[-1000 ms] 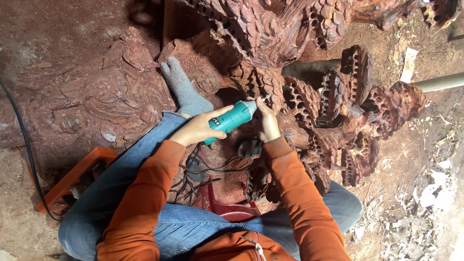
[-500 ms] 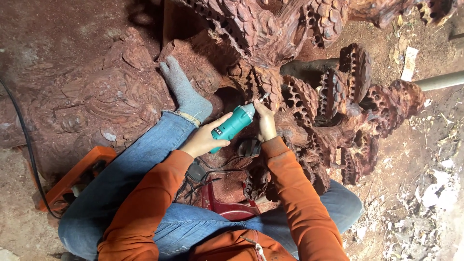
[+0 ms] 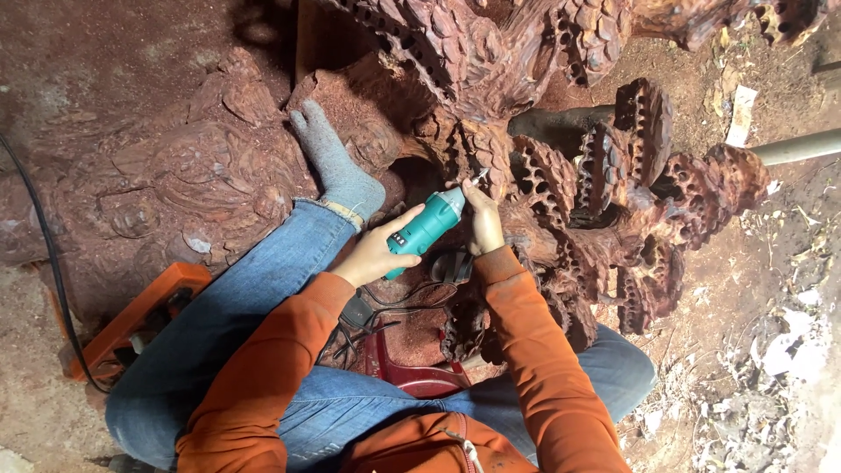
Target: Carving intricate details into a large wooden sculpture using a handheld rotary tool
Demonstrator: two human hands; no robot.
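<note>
Head view showed the teal rotary tool (image 3: 427, 228) lying on a diagonal, its bit pointing up and to the right into the carved red wood sculpture (image 3: 561, 175). The left hand (image 3: 377, 254) gripped its rear body, while the right hand (image 3: 484, 219) pinched its nose near the bit.

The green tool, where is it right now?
In the head view the green tool sits near the middle, held by the left hand and steadied by the right hand, its tip against the carved wood.
</note>
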